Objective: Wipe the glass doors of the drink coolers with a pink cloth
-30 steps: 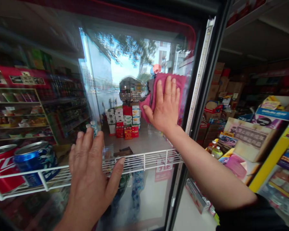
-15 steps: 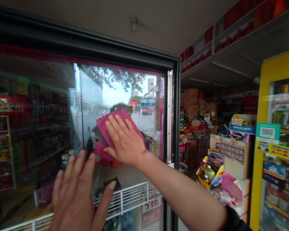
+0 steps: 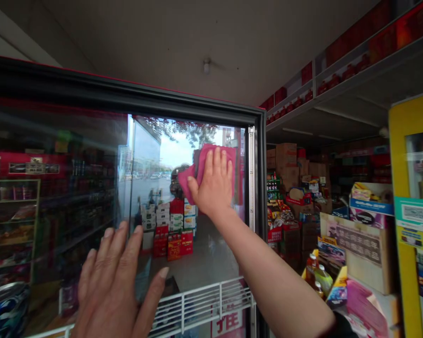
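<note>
My right hand (image 3: 214, 185) is pressed over a pink cloth (image 3: 187, 184) against the upper right of a glass door (image 3: 144, 162). Its fingers lie along the cloth, the thumb out to the left; the cloth shows a darker grey patch near its left edge. Lower left, my left hand (image 3: 114, 286) is raised with its fingers spread and nothing in it. It is close in front of the glass; whether the palm touches it I cannot tell. Shelves, cartons and a street are reflected in the pane.
A black frame (image 3: 261, 188) with a pale vertical strip (image 3: 252, 178) edges the door. Behind the glass is a white wire rack (image 3: 197, 303). At right stand stacked boxes (image 3: 359, 249), a carton of bottles (image 3: 317, 272) and a yellow-framed cooler (image 3: 403, 188). A high shelf (image 3: 338, 89) holds red jars.
My right hand has slid the pink cloth up and to the right across the glass and turned more upright. The view has tilted up slightly. My left hand looks much the same.
</note>
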Demonstrator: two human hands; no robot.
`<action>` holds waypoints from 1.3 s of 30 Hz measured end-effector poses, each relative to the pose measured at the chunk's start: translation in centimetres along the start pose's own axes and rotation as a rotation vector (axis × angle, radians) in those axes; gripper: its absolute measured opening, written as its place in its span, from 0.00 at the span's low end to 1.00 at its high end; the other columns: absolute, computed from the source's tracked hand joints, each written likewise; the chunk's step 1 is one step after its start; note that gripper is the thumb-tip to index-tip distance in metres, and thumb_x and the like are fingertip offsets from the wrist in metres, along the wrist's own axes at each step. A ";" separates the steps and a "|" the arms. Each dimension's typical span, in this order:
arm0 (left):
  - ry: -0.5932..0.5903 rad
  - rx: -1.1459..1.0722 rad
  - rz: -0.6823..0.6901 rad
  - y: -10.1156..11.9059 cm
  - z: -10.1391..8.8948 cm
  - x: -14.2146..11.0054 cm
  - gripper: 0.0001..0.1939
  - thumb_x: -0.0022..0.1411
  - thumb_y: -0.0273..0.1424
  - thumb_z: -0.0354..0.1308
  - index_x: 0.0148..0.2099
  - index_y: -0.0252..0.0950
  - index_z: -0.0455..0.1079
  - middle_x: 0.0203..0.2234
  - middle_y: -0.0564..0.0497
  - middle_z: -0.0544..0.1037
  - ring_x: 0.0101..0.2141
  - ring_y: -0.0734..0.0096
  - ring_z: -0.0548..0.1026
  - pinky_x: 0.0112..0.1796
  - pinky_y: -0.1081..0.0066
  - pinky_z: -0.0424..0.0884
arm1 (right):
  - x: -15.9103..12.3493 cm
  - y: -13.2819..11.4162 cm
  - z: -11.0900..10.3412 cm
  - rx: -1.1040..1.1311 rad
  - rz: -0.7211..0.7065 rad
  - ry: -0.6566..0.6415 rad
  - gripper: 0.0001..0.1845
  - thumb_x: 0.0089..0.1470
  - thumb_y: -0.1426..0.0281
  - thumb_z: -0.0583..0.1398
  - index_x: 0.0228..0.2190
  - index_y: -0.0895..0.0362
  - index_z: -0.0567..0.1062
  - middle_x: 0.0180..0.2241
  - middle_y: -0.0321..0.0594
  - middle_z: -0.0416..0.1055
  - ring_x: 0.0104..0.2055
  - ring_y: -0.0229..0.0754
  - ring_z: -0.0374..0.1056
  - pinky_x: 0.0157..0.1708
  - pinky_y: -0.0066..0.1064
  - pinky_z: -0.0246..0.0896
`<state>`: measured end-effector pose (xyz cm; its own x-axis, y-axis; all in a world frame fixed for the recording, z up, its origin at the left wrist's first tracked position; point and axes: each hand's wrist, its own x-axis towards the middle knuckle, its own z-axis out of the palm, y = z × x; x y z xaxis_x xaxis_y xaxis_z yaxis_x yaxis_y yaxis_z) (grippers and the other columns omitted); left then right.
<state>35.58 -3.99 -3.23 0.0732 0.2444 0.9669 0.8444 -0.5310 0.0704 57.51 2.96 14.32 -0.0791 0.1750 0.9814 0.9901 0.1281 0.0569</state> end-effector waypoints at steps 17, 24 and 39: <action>0.006 0.034 0.052 -0.5 0.3 2.8 0.43 0.75 0.44 0.54 0.85 0.45 0.44 0.83 0.40 0.51 0.82 0.42 0.48 0.78 0.37 0.47 | 3.4 3.7 -1.6 -0.020 0.135 0.039 0.53 0.71 0.52 0.59 0.79 0.75 0.49 0.83 0.65 0.39 0.86 0.69 0.37 0.83 0.63 0.35; 0.039 0.057 0.060 -1.8 -0.1 3.8 0.43 0.75 0.44 0.53 0.85 0.45 0.43 0.84 0.41 0.50 0.82 0.43 0.47 0.78 0.38 0.46 | 4.1 -0.5 -1.1 0.044 -0.332 -0.101 0.53 0.70 0.49 0.61 0.80 0.68 0.52 0.84 0.54 0.44 0.87 0.59 0.38 0.85 0.55 0.31; 0.052 0.013 0.014 -6.1 -2.6 4.5 0.44 0.74 0.48 0.51 0.85 0.58 0.38 0.85 0.58 0.42 0.82 0.40 0.45 0.78 0.30 0.47 | 8.2 0.3 -0.5 0.006 0.153 0.113 0.52 0.69 0.51 0.57 0.77 0.76 0.53 0.82 0.70 0.45 0.85 0.70 0.39 0.82 0.64 0.37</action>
<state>29.40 -1.76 1.33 0.0579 0.1944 0.9792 0.8504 -0.5235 0.0536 57.21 3.91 22.49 0.0858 0.0822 0.9929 0.9889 0.1140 -0.0949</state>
